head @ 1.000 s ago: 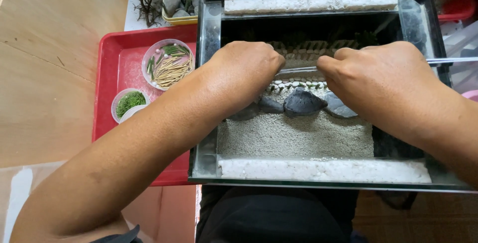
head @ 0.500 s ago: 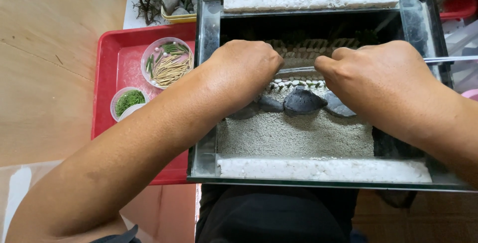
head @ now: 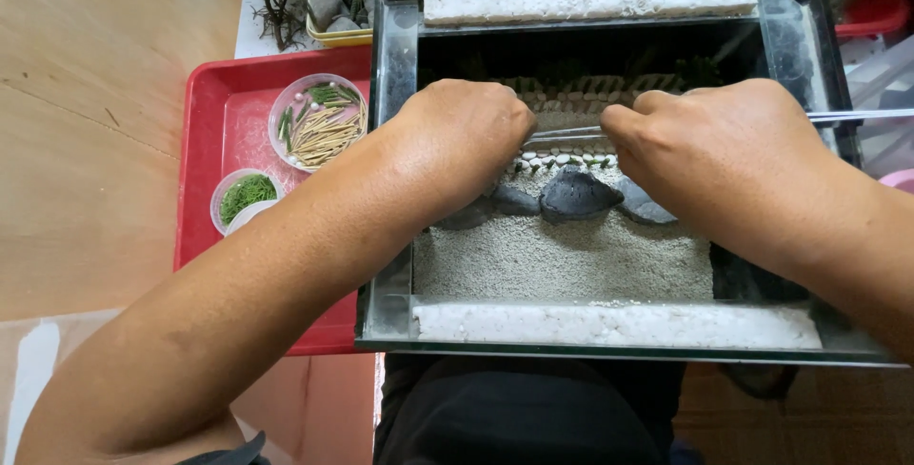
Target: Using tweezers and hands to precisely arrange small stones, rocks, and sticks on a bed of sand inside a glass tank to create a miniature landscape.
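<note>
Inside glass tank (head: pixel 400 56), my right hand (head: pixel 733 165) grips tweezers (head: pixel 566 132), left hand (head: pixel 457 146) fisted at tips; sand (head: pixel 562 260), dark stones (head: pixel 576 195) laid, pebble row (head: pixel 562 158) partly placed

I see a glossy glass tank (head: pixel 392 56) with grainy matt sand (head: pixel 562 260), rough dark stones (head: pixel 577 196), shiny metal tweezers (head: pixel 569 133), and a smooth red plastic tray (head: pixel 224 127).

Stones (head: pixel 578 195) in tank (head: pixel 395 65), tray (head: pixel 219 122) left
</note>
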